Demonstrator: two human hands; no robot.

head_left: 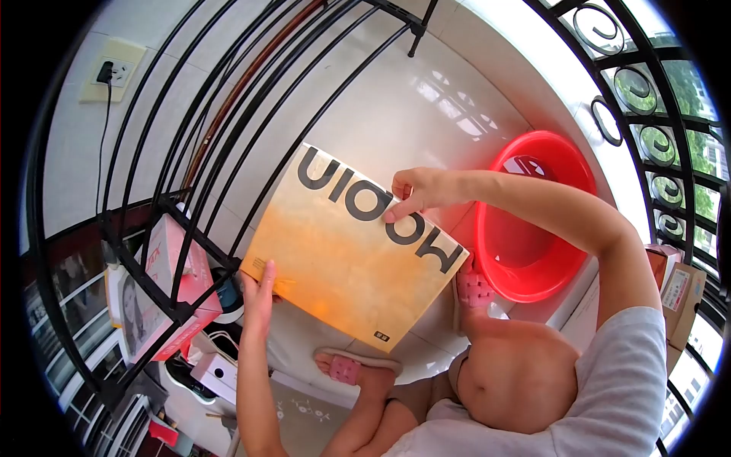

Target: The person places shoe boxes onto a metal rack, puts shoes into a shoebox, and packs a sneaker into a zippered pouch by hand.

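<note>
A flat orange and cream cardboard box (335, 263) with large black lettering lies tilted across the middle of the head view, above the floor. My left hand (257, 301) grips its lower left corner, thumb on the printed face and fingers partly hidden beneath. At the upper edge, my right hand (422, 192) pinches the box, its thumb over the letters and its other fingers curled behind. Whatever is under the box is hidden.
A red plastic basin (525, 278) stands right of the box, beside my slippered foot (474, 291). Black metal rack bars (255, 114) rise on the left, with a pink box (171, 278) among them. Several cartons (678, 305) sit at right below the window grille (662, 114).
</note>
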